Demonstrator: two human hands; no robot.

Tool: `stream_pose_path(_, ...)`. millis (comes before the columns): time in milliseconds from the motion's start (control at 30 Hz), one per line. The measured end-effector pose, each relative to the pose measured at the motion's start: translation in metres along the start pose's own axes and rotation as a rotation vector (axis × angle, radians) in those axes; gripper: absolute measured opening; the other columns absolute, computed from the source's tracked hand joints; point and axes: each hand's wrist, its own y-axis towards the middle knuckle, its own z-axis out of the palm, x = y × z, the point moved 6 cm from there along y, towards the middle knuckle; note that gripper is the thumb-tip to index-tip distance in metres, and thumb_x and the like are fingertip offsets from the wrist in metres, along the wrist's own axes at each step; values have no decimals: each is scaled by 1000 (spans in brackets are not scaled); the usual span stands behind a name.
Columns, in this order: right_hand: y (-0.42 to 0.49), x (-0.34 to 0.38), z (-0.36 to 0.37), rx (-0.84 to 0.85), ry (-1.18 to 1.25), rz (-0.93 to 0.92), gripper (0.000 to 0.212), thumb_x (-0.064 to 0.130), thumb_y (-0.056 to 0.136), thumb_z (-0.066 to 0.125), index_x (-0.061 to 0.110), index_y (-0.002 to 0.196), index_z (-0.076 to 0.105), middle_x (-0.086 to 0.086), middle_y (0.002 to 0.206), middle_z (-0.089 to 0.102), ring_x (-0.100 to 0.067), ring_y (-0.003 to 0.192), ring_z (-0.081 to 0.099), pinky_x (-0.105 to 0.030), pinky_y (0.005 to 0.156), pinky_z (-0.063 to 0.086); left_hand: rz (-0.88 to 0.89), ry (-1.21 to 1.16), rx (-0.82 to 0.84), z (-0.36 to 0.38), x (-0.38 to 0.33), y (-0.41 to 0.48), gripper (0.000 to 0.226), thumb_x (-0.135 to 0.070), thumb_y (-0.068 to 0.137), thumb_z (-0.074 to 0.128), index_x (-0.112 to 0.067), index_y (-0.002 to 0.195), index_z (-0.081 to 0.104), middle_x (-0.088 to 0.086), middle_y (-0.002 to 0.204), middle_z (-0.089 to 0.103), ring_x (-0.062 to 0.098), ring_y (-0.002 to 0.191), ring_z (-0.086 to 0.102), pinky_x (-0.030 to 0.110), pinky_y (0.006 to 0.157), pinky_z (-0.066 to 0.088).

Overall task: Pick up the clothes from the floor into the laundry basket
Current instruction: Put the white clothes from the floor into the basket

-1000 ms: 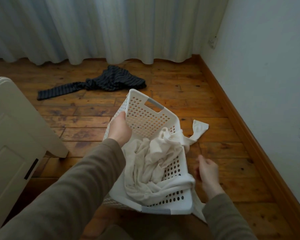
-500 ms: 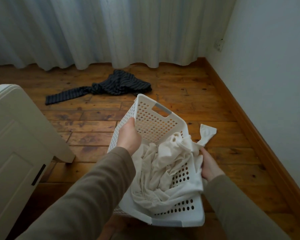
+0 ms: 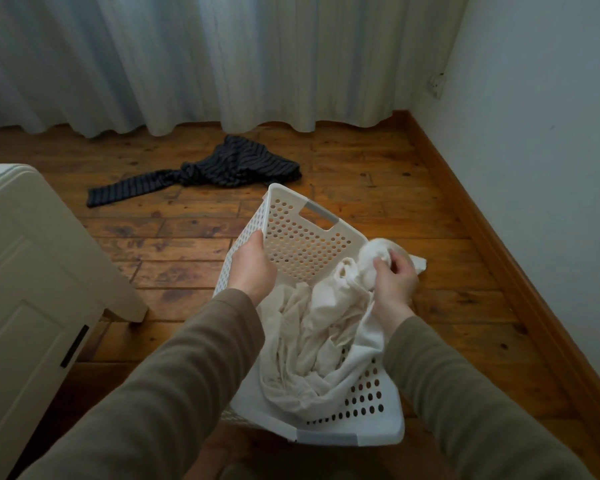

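Note:
A white perforated laundry basket [image 3: 302, 237] is tilted toward me, low in the middle of the view. My left hand [image 3: 253, 268] grips its left rim. White clothing [image 3: 312, 327] fills the basket, and part of it spills over the right rim. My right hand [image 3: 394, 277] is closed on a bunched end of that white cloth at the right rim. Beyond the basket, a dark striped garment [image 3: 219, 169] lies crumpled on the wooden floor, one sleeve stretched out to the left.
A cream cabinet [image 3: 32, 271] stands at the left. White curtains [image 3: 222, 57] hang along the far side. The white wall [image 3: 534, 133] with a wooden skirting board [image 3: 492, 237] runs along the right, with a socket [image 3: 436, 85] on it.
My right hand rose from beside the basket to its right rim and gathered the hanging end of white cloth. The view shifted closer to the striped garment. My left hand kept its hold.

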Motion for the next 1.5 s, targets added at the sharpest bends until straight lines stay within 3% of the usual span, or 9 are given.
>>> stream_pose_path(100, -39, 19, 29, 311, -88, -217, 21, 12, 86, 57, 31, 92, 63, 18, 82, 59, 2, 75, 56, -7, 54, 48, -4, 16, 1, 1, -1, 0, 43, 3, 90, 37, -13, 130, 45, 12, 125, 58, 29, 113, 55, 42, 95, 50)
stream_pose_path(200, -86, 9, 45, 710, -334, -369, 16, 12, 85, 57, 25, 80, 65, 15, 77, 61, 10, 70, 57, -6, 61, 46, -3, 70, -15, -3, 3, 2, 41, 4, 90, 36, -10, 127, 45, 14, 124, 57, 31, 113, 54, 39, 90, 46)
stream_pose_path(333, -124, -52, 33, 1342, -1039, -146, 26, 24, 86, 55, 19, 111, 63, 5, 114, 63, 2, 93, 54, -12, 73, 42, 2, 97, -9, -9, 11, 5, 40, 4, 89, 35, -10, 124, 47, 16, 122, 57, 31, 107, 55, 38, 85, 48)
stream_pose_path(400, -114, -57, 30, 1242, -1082, -221, 26, 23, 88, 53, 18, 111, 64, -1, 113, 65, -7, 93, 57, -17, 76, 46, 0, 86, -1, -11, 13, 7, 40, 4, 90, 36, -11, 125, 46, 15, 122, 57, 27, 101, 54, 36, 80, 48)
stream_pose_path(600, -23, -10, -8, 180, -734, -355, 35, 18, 90, 53, 13, 125, 51, -5, 130, 50, -20, 117, 51, -30, 93, 46, 3, 57, -9, -11, 15, 9, 41, 6, 90, 36, -11, 126, 47, 14, 123, 56, 22, 94, 50, 32, 77, 45)
stream_pose_path(733, 2, -39, -18, 271, -661, 2, 37, 23, 91, 52, 6, 124, 50, -16, 126, 57, -25, 103, 59, -40, 88, 51, 2, 60, -13, -7, 12, 8, 39, 3, 90, 37, -12, 125, 46, 14, 122, 57, 29, 107, 55, 37, 84, 47)
stream_pose_path(1000, -15, -11, -5, 125, -544, -225, 25, 22, 94, 46, 11, 113, 57, -2, 100, 60, -8, 75, 55, -16, 56, 40, 4, 49, -12, -8, 15, 8, 40, 2, 91, 35, -12, 127, 46, 14, 123, 57, 28, 109, 54, 34, 81, 46)
stream_pose_path(1233, -87, -22, 61, 901, -696, -342, 51, 32, 89, 53, 22, 137, 39, 8, 131, 48, -14, 122, 47, -31, 95, 48, 9, 32, -22, -11, 17, 10, 39, 2, 92, 39, -12, 127, 46, 14, 124, 57, 29, 112, 55, 36, 88, 49)
stream_pose_path(1500, -36, -25, -10, 202, -616, -227, 53, 16, 89, 55, 15, 138, 36, -6, 142, 41, -21, 128, 43, -34, 100, 40, 5, 24, -6, -16, 25, 12, 45, 6, 90, 37, -11, 131, 43, 14, 124, 57, 22, 99, 52, 29, 78, 44)
